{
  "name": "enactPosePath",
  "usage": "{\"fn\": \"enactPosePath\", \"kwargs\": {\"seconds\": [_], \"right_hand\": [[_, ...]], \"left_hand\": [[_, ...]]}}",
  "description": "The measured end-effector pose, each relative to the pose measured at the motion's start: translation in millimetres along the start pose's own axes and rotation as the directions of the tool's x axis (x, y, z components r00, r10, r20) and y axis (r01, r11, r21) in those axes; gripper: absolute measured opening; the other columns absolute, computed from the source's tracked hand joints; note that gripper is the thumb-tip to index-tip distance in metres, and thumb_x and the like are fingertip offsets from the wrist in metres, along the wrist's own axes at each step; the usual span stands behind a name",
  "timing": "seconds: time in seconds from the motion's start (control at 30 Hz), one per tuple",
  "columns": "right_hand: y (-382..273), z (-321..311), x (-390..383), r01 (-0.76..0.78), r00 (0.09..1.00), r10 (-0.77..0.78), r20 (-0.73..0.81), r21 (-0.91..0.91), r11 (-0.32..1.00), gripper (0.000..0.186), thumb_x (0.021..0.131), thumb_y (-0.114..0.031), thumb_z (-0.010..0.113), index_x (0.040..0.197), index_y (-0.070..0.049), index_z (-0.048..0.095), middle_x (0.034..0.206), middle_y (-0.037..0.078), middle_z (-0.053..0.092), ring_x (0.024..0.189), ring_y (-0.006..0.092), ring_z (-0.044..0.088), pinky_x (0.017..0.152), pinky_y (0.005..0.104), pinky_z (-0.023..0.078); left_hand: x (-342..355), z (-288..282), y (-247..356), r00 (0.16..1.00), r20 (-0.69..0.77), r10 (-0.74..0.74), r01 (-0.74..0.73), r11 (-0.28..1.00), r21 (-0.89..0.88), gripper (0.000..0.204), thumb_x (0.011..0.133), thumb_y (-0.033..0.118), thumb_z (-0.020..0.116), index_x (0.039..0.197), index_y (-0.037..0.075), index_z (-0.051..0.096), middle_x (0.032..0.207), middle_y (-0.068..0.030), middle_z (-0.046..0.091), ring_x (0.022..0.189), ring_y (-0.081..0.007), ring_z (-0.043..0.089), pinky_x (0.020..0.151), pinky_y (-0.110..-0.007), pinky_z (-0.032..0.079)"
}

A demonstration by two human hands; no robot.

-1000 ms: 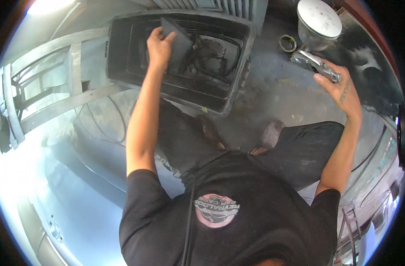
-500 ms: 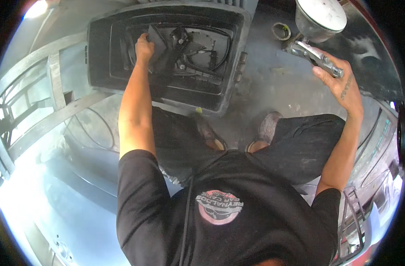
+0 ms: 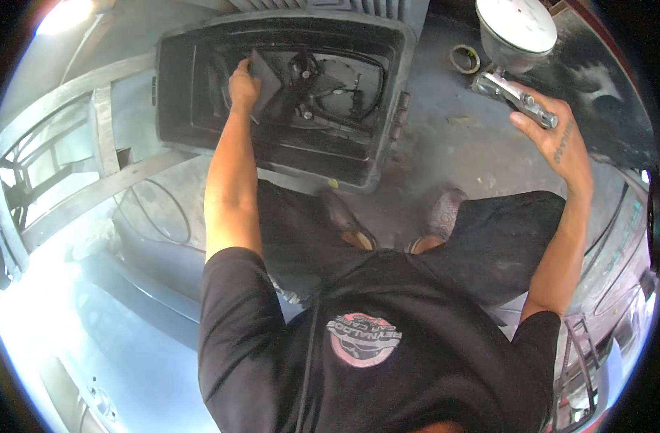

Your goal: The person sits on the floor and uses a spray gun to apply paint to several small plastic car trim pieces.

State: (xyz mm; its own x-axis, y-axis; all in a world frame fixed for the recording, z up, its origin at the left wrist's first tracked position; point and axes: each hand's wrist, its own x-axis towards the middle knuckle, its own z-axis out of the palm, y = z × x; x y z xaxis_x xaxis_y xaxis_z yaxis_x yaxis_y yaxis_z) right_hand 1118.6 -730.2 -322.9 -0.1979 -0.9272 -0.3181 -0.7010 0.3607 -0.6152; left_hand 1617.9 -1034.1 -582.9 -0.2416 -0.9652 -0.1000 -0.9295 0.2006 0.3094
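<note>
At the far left, a black plastic bin [image 3: 175, 94] with a deep rim lies open side up. My left hand [image 3: 244, 88] reaches into it, fingers closed on the edge of a dark, flat, angular panel [image 3: 267, 83] held tilted. Beside the panel in the bin are black plastic parts [image 3: 337, 90] and a curved black strip. On the right, my right hand [image 3: 557, 137] is wrapped round a silver spray gun [image 3: 518, 97]. A cup with a white round lid [image 3: 518, 25] sits on top of the gun. The trigger side is mostly hidden by my fingers.
A roll of tape [image 3: 463, 59] lies on the grey floor between the bin and the gun. A pale wooden frame [image 3: 106, 130] stands left, above a silver-blue car panel [image 3: 142, 310]. A dark panel [image 3: 597, 68] borders the far right; a thin metal frame [image 3: 581, 353] is lower right.
The whole view has shifted slightly, so the bin sits a little more to the right. The spray gun has moved slightly left and away from me. Both grips are unchanged.
</note>
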Motion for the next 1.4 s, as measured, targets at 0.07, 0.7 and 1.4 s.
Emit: {"fn": "enactPosePath", "kwargs": {"seconds": [0.07, 0.7, 1.4], "right_hand": [[5.9, 0.1, 0.2, -0.003, 1.000, 0.002, -0.019, -0.043, 0.999, 0.052, 0.089, -0.035, 0.078, 0.132, -0.007, 0.071, 0.102, 0.018, 0.077, 0.090, 0.0230, 0.070, 0.089, 0.0356, 0.052], [18.2, -4.0, 0.3, -0.014, 1.000, 0.013, -0.018, -0.078, 0.997, 0.051, 0.089, -0.038, 0.079, 0.132, -0.012, 0.072, 0.116, 0.019, 0.075, 0.104, 0.0319, 0.071, 0.098, 0.0426, 0.051], [2.8, -6.2, -3.6, 0.024, 0.999, -0.023, -0.035, 0.024, 0.999, 0.046, 0.090, -0.028, 0.074, 0.131, -0.008, 0.071, 0.087, 0.016, 0.071, 0.076, 0.0249, 0.062, 0.078, 0.0376, 0.050]], "left_hand": [[5.9, -1.0, -14.1, 0.998, -0.061, -0.023, 0.025, 0.999, 0.034, 0.062, 0.079, 0.004, 0.062, 0.141, 0.007, 0.059, 0.128, -0.0265, 0.068, 0.123, -0.0431, 0.064, 0.105, -0.048, 0.051], [34.7, 12.4, -52.1, 0.988, -0.150, -0.027, 0.024, 1.000, -0.016, 0.054, 0.079, 0.008, 0.067, 0.133, 0.005, 0.065, 0.117, -0.0254, 0.073, 0.113, -0.0403, 0.070, 0.098, -0.046, 0.054], [-55.4, -23.7, 119.4, 0.995, 0.099, -0.001, 0.013, 0.992, -0.123, 0.099, 0.082, 0.016, 0.082, 0.161, 0.007, 0.023, 0.142, -0.0327, 0.055, 0.130, -0.0478, 0.057, 0.107, -0.049, 0.047]]}}
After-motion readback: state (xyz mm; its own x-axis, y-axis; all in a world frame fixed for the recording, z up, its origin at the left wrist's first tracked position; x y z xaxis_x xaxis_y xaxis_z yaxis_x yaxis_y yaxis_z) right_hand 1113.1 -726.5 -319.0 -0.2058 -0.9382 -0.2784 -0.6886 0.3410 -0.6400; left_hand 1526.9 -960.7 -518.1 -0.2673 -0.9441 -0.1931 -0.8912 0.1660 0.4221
